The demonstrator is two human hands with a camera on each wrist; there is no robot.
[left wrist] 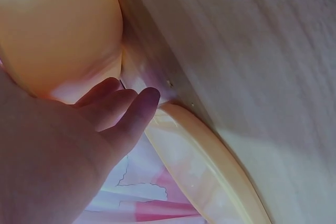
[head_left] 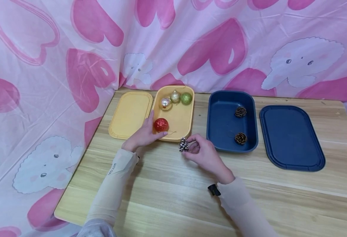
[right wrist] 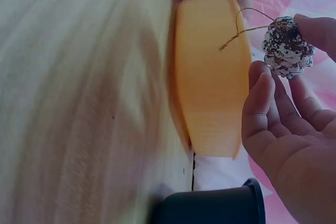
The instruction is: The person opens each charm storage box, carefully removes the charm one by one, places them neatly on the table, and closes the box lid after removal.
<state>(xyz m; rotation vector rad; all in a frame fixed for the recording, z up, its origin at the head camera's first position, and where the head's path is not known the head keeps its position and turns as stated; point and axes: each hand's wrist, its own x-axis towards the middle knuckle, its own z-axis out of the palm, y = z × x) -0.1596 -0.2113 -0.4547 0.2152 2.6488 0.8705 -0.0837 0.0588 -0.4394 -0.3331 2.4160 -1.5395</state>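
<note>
My right hand (head_left: 202,152) pinches a white-tipped pine cone (head_left: 183,144) between thumb and fingers, just in front of the yellow box (head_left: 188,126). In the right wrist view a gold string loop (right wrist: 247,31) hangs from the cone. My left hand (head_left: 145,133) is at the near left corner of the yellow box, fingers extended along its side and thumb reaching over the near rim. Close to that thumb, inside the box, lies a red bauble (head_left: 161,124). A shiny pale bauble (head_left: 165,103), a gold glitter bauble (head_left: 175,96) and a green bauble (head_left: 186,98) sit at its far end.
A dark blue box (head_left: 220,128) stands right of the yellow one, holding two brown pine cones (head_left: 240,138). Its blue lid (head_left: 291,138) lies farther right. On the left lies a yellow lid (head_left: 131,115). A pink heart-patterned curtain (head_left: 161,42) hangs behind the wooden table (head_left: 173,194).
</note>
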